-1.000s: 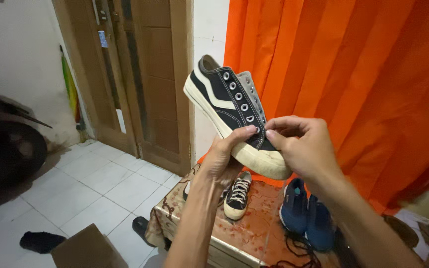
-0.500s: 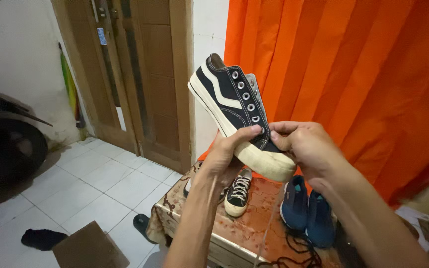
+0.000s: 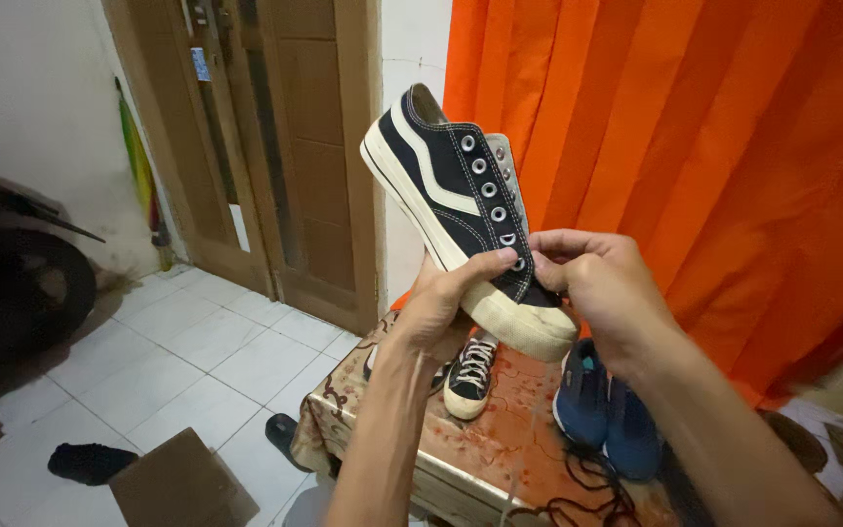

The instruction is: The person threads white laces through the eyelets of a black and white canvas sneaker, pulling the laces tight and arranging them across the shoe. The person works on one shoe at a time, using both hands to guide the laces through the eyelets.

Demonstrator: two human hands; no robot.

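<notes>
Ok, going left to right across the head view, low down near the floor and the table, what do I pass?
Black cloth on the floor → brown cardboard box → black laced sneaker on the table → pair of blue sneakers.

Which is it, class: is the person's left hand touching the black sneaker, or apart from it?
Touching. The head view shows the left hand gripping the black sneaker from below, thumb pressed on its side by the lowest eyelets.

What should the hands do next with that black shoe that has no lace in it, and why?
Probably feed a lace end into the lowest eyelet. The black canvas sneaker with a white stripe is held up by the left hand, its metal eyelets empty, while the right hand pinches at the bottom eyelets near the toe. A thin pale lace seems to hang below.
</notes>
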